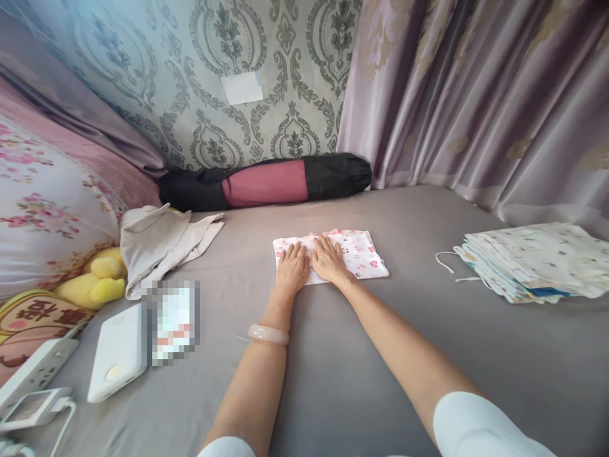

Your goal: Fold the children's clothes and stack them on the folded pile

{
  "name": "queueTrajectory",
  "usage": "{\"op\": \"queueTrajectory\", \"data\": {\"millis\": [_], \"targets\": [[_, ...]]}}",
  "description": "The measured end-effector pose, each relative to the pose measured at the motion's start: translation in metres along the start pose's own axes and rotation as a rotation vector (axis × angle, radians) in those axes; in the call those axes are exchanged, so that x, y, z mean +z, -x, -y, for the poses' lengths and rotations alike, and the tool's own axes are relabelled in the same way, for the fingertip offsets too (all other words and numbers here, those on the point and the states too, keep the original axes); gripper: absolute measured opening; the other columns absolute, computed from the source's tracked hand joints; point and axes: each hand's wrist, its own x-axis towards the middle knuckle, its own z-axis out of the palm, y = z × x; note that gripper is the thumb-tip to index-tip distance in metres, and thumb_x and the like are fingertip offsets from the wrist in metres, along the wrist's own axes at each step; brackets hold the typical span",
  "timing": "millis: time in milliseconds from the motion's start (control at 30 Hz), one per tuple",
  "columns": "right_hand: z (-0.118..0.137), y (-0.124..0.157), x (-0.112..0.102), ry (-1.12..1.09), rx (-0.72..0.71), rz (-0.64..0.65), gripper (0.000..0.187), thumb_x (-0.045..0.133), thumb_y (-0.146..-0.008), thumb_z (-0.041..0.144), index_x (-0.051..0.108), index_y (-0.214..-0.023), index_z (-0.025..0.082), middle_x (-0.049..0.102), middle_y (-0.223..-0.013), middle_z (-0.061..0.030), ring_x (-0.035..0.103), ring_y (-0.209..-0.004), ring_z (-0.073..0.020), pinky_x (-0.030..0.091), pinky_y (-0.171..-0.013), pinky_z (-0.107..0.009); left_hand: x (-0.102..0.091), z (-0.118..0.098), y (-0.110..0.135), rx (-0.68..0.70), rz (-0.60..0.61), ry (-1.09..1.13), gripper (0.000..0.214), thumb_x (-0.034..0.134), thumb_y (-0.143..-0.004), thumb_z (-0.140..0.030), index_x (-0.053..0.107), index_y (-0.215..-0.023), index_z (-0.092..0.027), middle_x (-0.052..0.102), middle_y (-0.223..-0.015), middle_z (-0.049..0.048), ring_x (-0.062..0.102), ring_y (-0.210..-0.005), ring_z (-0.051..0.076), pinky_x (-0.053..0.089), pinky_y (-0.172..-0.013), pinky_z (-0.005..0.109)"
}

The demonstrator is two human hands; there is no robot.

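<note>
A folded white cloth with pink and red prints (364, 257) lies flat on the grey bedsheet (328, 355). My left hand (291, 266) presses flat on its left part, fingers stretched out. Just beside it, my right hand (329, 259) rests flat near the cloth's middle, also with fingers extended. Neither hand grips anything; the palms cover part of the print. A pale bangle (269, 334) circles my left wrist.
Folded printed cloths (537, 260) are stacked at the right. A black and pink roll bag (266, 182) lies along the wall. On the left are a crumpled beige garment (157, 244), a white power bank (118, 352), a blurred-out item (174, 324) and a power strip (40, 371).
</note>
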Motion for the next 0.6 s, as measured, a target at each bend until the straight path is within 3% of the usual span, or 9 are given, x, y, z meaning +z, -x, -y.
{"op": "queueTrajectory", "data": {"millis": [200, 500, 600], "targets": [[-0.021, 0.003, -0.009, 0.078, 0.094, -0.087, 0.059, 0.023, -0.099, 0.035, 0.032, -0.149, 0.007, 0.024, -0.158, -0.0138, 0.014, -0.147, -0.0260, 0.007, -0.117, -0.048, 0.000, 0.002, 0.001, 0.052, 0.036, -0.091, 0.024, 0.062, -0.082, -0.036, 0.066, -0.104, -0.025, 0.058, -0.135, 0.0129, 0.037, -0.138, 0.036, 0.010, -0.116, 0.056], [-0.027, 0.007, -0.003, 0.085, 0.123, -0.057, 0.061, 0.025, -0.098, 0.037, 0.030, -0.150, 0.004, 0.023, -0.159, -0.0139, 0.016, -0.146, -0.0270, 0.005, -0.118, -0.047, 0.000, 0.001, 0.000, 0.023, 0.019, -0.036, 0.025, 0.067, -0.080, -0.035, 0.068, -0.103, -0.026, 0.059, -0.134, 0.0126, 0.037, -0.138, 0.037, 0.008, -0.117, 0.056], [-0.027, 0.006, -0.007, 0.073, 0.122, -0.046, 0.061, 0.025, -0.098, 0.036, 0.029, -0.150, 0.004, 0.023, -0.159, -0.0138, 0.016, -0.147, -0.0266, 0.005, -0.118, -0.047, -0.002, -0.002, 0.000, 0.006, 0.055, -0.136, 0.029, 0.064, -0.083, -0.031, 0.067, -0.111, -0.024, 0.056, -0.138, 0.0134, 0.036, -0.139, 0.036, 0.010, -0.118, 0.056]]}}
